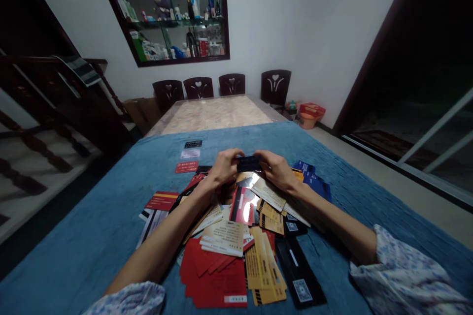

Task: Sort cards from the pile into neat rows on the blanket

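Observation:
Between my two hands is a dark card, gripped at its left end by my left hand and at its right end by my right hand. Both hands have curled fingers, above a large heap of cards. Nearest below them lie a pink-red card and a cream card. Closer to me are red cards, yellow cards and a black card with a QR code. Blue cards lie beyond my right wrist. Whether several dark cards are stacked in my grip, I cannot tell.
A black card, a pale card and a red card form a column left of my hands. A blue cloth covers the table's near part. Chairs stand behind it, and an orange bucket sits at right.

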`<move>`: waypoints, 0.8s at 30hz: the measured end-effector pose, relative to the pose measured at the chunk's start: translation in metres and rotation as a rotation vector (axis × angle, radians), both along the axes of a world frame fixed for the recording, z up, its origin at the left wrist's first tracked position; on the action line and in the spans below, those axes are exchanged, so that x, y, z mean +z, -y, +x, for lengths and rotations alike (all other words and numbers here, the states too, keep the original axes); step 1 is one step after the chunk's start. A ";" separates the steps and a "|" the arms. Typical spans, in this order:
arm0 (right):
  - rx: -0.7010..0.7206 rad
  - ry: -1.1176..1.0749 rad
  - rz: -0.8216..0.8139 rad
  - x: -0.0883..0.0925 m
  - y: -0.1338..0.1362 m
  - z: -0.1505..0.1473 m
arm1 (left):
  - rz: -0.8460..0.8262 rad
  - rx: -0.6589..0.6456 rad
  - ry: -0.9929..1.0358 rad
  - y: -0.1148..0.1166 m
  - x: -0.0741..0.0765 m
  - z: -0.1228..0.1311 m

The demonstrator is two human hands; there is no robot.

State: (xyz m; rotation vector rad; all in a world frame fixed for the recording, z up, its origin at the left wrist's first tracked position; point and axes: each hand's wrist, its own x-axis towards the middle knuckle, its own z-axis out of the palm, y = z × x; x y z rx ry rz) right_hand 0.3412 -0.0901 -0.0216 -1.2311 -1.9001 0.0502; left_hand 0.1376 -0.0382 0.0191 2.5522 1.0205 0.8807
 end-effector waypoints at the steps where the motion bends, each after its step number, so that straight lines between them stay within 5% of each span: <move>1: 0.000 0.009 0.002 -0.001 0.000 -0.001 | 0.012 -0.001 -0.005 -0.001 -0.001 0.000; 24: 0.005 0.188 0.108 0.010 -0.004 -0.001 | 0.091 -0.038 -0.077 0.004 0.005 -0.006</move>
